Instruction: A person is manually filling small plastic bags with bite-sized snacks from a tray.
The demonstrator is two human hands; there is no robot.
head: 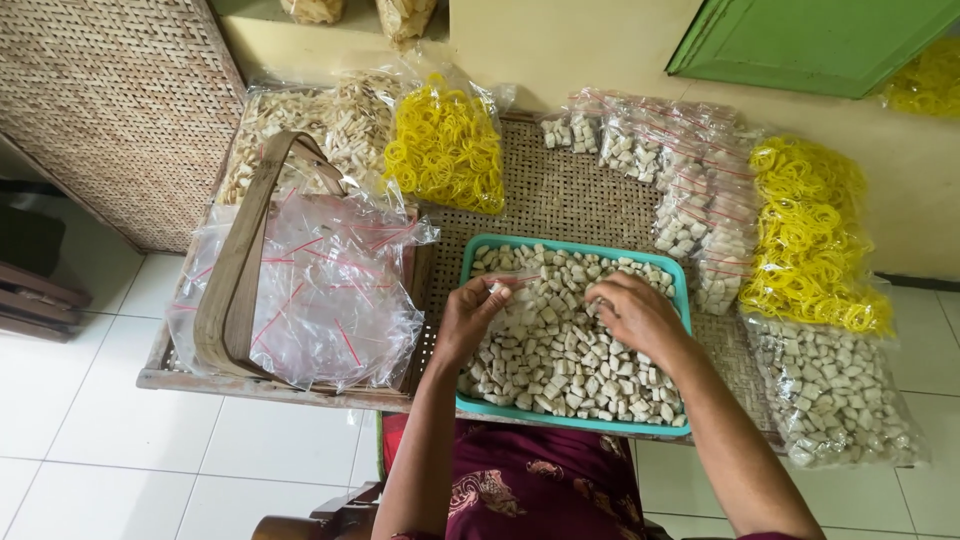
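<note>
- One teal tray point(470, 262) is seen on the woven worktop point(560, 190), filled with small pale blocks point(560, 360) too many to count; the tray sits at the worktop's near edge, just above the person's lap.
- Two hands are counted over the tray. The left hand point(470, 318) is held at the tray's left side, its fingers point(492, 292) pinching a small clear bag point(515, 283) with a red strip, with pale blocks at the fingertips.
- The right hand point(632, 312) is laid on the blocks near the tray's middle, fingers point(604, 296) curled down into the heap — whether a block is pinched cannot be told.
- One loose pile of empty clear bags point(320, 290) with red strips is lying left of the tray, draped over a basket with a flat brown handle point(240, 260).
- Three bags of yellow rubber bands are seen: one behind the tray point(445, 145), one at the right point(810, 235), one at the top right corner point(925, 80).
- A row of filled small bags point(690, 180) is stacked behind and right of the tray; a large bag of blocks point(835, 385) lies at the right edge, and a large bag of paler pieces point(310, 125) at the back left.
- The tray is hemmed in left, right and behind — open room is left only on the bare weave just behind it and on the white tiled floor point(90, 400) to the left.
</note>
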